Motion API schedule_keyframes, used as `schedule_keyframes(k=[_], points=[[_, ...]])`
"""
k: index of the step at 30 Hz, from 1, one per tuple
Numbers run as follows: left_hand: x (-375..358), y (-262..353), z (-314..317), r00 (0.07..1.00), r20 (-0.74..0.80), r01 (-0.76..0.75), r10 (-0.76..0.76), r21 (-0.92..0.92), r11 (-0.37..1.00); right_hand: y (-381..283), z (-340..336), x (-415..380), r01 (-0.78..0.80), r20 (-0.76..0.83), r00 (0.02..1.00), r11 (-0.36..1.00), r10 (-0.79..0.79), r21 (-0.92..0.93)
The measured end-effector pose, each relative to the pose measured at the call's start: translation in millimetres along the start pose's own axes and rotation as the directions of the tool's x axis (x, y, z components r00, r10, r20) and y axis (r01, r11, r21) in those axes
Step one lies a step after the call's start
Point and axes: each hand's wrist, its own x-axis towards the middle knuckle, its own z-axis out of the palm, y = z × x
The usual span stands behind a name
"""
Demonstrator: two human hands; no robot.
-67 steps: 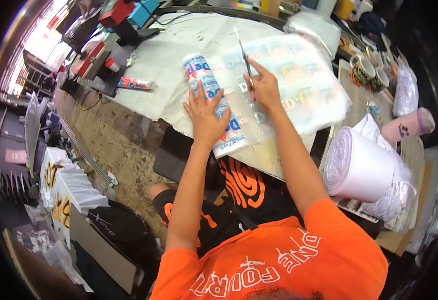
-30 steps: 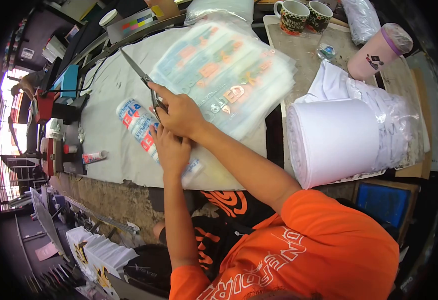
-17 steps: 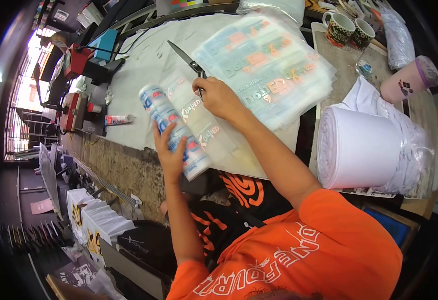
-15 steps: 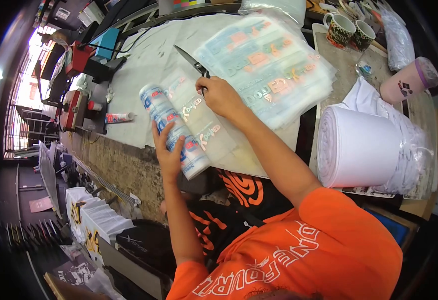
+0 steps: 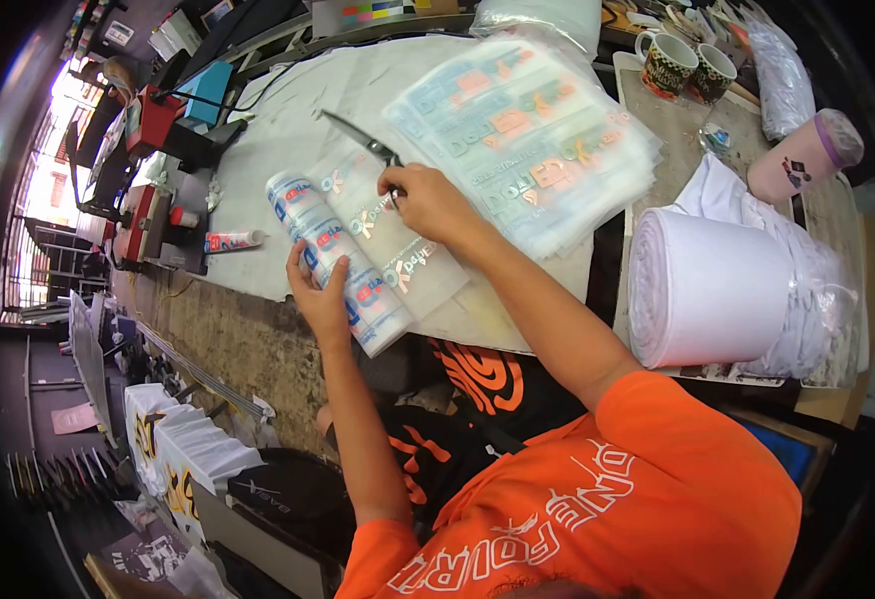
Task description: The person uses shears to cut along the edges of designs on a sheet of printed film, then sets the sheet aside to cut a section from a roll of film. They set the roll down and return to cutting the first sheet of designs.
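A curled sheet of printed transfer film (image 5: 330,238), with blue and red lettering, lies slantwise on the covered table. My left hand (image 5: 320,304) holds it near its lower half, fingers and thumb bent over its surface. Black-handled scissors (image 5: 385,153) are in my right hand (image 5: 436,205), fingers closed round the handles, blades pointing up and left. Beneath the scissors lies a flat part of clear film (image 5: 413,268) with pale lettering, beside the curl. To the right, a stack of printed film sheets (image 5: 527,150) is spread out.
A thick white roll (image 5: 702,290) in plastic stands at the right, with a pink tumbler (image 5: 807,158) and two patterned mugs (image 5: 669,65) behind it. A red heat press (image 5: 148,125) is at the left. A small tube (image 5: 233,241) lies near the table's left edge.
The scissors and my right hand have moved a little left. My left hand has shifted slightly down and left along the curled film. The whole view has also shifted slightly.
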Motion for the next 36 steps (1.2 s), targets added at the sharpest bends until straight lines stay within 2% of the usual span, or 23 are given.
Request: schedule_keyframes(k=[1,3,4,8,14,16,20,23,25,26,27,29,31,32,33,34,35,36], points=[[-0.1,3.1,-0.5,1.0,-0.002,0.003,-0.003,-0.001,1.0,0.9,-1.2,1.3,-0.001,0.004,1.0,1.0,0.001,-0.001],[-1.6,5.3,-2.2,1.0,0.008,0.002,-0.002,0.008,1.0,2.3,-5.9,2.6,-0.052,-0.126,0.991,0.992,0.037,-0.118],[-1.6,5.2,-3.5,1.0,0.007,0.009,-0.009,0.009,1.0,0.4,-11.0,1.3,-0.153,-0.094,0.986,0.976,0.14,-0.153],[0.6,0.6,-9.5,0.999,0.041,0.026,-0.022,-0.083,0.996,7.1,-12.3,0.4,-0.204,-0.062,0.979,0.967,0.196,-0.151],[-1.3,5.3,-6.3,0.999,0.03,0.041,-0.038,-0.108,0.993,-0.5,5.7,-1.5,-0.137,-0.003,0.991,0.99,0.137,-0.019],[-1.6,5.2,-6.4,0.998,0.038,0.056,-0.052,-0.094,0.994,1.4,10.8,-1.0,-0.12,-0.051,0.991,0.99,0.124,0.068],[3.0,-6.0,-12.3,0.997,0.046,0.066,-0.061,-0.121,0.99,0.4,9.3,-1.2,-0.092,-0.069,0.993,0.996,0.091,-0.001],[5.9,-17.6,-18.2,0.997,0.078,-0.003,0.013,-0.124,0.992,1.7,9.2,0.1,-0.038,-0.105,0.994,0.999,0.037,-0.011],[3.3,-12.4,-18.9,0.991,0.129,-0.004,0.029,-0.194,0.981,1.3,-1.3,6.2,-0.108,-0.044,0.992,0.973,0.12,0.204],[2.7,-9.1,-19.8,0.989,0.142,-0.012,0.036,-0.166,0.986,0.9,-7.9,8.5,-0.083,-0.073,0.992,0.97,0.102,0.23],[0.1,-3.1,-15.1,0.993,0.115,0.014,0.013,-0.232,0.973,0.5,-17.4,10.3,-0.056,-0.101,0.991,0.965,0.084,0.256],[8.5,-21.4,-30.7,0.986,0.155,-0.042,0.065,-0.146,0.988,-0.6,-41.4,13.7,-0.068,-0.125,0.987,0.963,0.103,0.26],[6.6,-17.8,-26.3,0.992,0.12,-0.016,0.043,-0.221,0.975,1.0,-57.1,15.5,-0.073,-0.168,0.975,0.923,0.146,0.379],[6.1,-13.5,-24.0,0.994,0.107,-0.009,0.028,-0.17,0.985,8.2,-60.6,15.6,-0.034,-0.231,0.967,0.947,0.112,0.32],[7.0,-12.9,-23.2,0.995,0.096,-0.001,0.013,-0.118,0.993,11.4,-66.2,15.8,-0.031,-0.225,0.968,0.948,0.108,0.318],[10.7,-15.0,-25.1,0.996,0.089,-0.018,0.026,-0.082,0.996,14.6,-71.4,15.6,-0.061,-0.256,0.96,0.977,0.113,0.203],[12.0,-17.0,-22.5,0.996,0.086,-0.019,0.026,-0.083,0.996,17.8,-75.9,15.3,-0.094,-0.288,0.951,0.992,0.116,0.087],[11.6,-14.7,-16.1,0.999,0.015,0.045,-0.044,-0.136,0.99,20.9,-79.2,15.0,-0.12,-0.31,0.941,0.99,0.138,0.077]])
